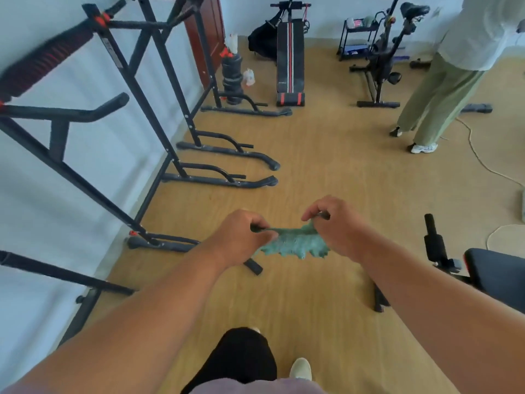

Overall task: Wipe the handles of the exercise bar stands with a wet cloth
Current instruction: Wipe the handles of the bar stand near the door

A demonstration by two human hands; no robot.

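Both bare arms reach forward over the tan wood-look floor. The left hand pinches one upper corner of a crumpled teal-green cloth between curled fingers and thumb; the right hand pinches the opposite upper corner the same way. The cloth is stretched between them in mid-air, its ragged lower edge hanging free, touching no equipment. Whether it is wet cannot be told. Black tubular-steel exercise bar stands line the white wall at left, their floor feet pointing into the room. A padded black-and-red grip juts out at upper left, motion-blurred; a bare black curved handle sits below it. The stands' tops are cut off by the frame edge. Containers: a small black wheeled shelf cart stands against the far wall with a few pale items on its top tier, too small to identify. A black bag slumps behind the black sit-up bench with red and white stripes, contents hidden. Stacked black weight plates stand near the door. A black exercise bike stands at the far right; beside it a second person in pale green trousers, upper body cut off. A black padded bench is partly out of frame at right.
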